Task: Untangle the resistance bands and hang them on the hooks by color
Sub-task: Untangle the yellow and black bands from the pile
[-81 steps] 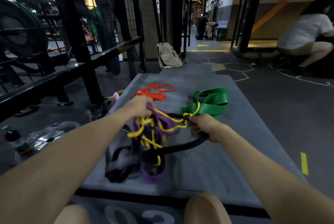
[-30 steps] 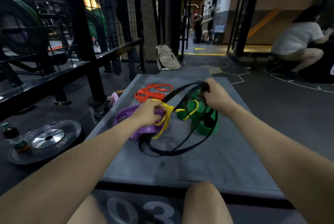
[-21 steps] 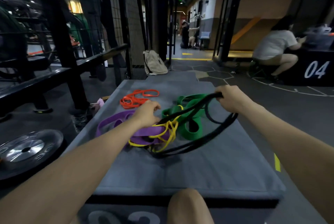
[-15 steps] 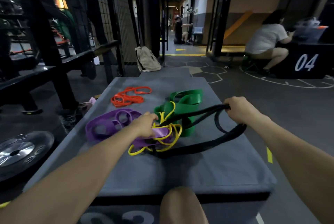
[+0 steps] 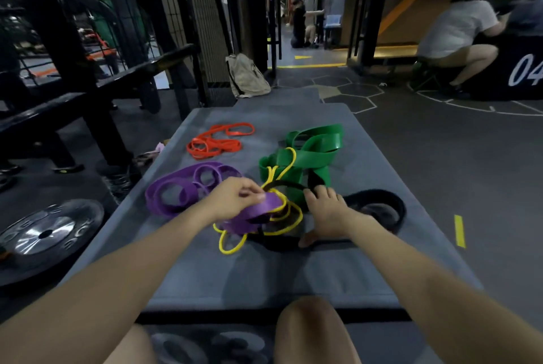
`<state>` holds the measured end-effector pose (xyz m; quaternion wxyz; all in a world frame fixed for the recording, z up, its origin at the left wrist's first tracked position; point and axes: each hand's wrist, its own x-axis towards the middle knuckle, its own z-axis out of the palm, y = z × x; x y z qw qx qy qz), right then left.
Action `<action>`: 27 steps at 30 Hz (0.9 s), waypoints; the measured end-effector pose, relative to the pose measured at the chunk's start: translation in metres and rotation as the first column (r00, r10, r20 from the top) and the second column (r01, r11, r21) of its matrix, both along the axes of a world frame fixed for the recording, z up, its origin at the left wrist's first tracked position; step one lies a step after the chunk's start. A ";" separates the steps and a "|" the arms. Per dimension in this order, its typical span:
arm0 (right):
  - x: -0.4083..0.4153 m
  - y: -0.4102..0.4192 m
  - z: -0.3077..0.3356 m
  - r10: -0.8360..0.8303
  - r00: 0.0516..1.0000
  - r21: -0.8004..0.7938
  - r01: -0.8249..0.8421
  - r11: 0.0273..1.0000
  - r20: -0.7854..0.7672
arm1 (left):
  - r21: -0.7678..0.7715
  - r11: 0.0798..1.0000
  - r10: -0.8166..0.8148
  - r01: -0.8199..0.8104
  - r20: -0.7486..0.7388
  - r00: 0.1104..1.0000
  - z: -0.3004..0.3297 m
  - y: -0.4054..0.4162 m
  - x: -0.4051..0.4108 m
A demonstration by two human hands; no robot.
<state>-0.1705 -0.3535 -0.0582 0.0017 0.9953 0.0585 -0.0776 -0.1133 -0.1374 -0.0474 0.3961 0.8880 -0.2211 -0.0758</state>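
The left hand (image 5: 235, 199) is pinching the purple band (image 5: 188, 190); the right hand (image 5: 326, 213), fingers spread open, is pressing the black band (image 5: 379, 202), with the yellow band (image 5: 282, 216) knotted between them.

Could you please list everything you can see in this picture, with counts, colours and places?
orange band: one, orange, far left of mat, alone
purple band: one, purple, left, pinched by left hand
green band: one, green, far right
yellow band: one, yellow, looped through green, purple, black
black band: one, black, right
mat: one, grey, under bands
weight plate: one, black, floor left
backpack: one, beige, beyond mat
left hand: on purple band
right hand: fingers spread on black band
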 end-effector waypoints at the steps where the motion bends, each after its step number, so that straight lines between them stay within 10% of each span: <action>1: 0.001 0.004 -0.005 -0.007 1.000 -0.032 0.008 0.999 0.030 | -0.025 0.998 -0.052 0.051 -0.037 0.998 0.001 0.001 -0.005; 7: -0.003 0.011 -0.026 -0.014 1.000 0.020 0.014 1.000 0.017 | -0.074 0.990 0.130 -0.121 0.136 0.982 0.005 0.023 0.003; 11: -0.005 0.010 -0.033 -0.047 0.999 0.119 0.049 0.992 -0.017 | 0.164 0.931 0.275 -0.325 0.270 0.923 -0.012 0.058 0.028; 18: -0.005 -0.010 0.003 -0.325 0.907 0.224 0.269 0.937 0.268 | 0.348 0.924 0.107 -0.156 0.157 0.982 -0.027 0.061 0.030; 27: -0.037 -0.090 0.041 -0.751 0.605 0.709 0.405 0.577 0.265 | 0.616 0.786 -0.141 0.043 0.112 0.984 -0.023 -0.014 0.031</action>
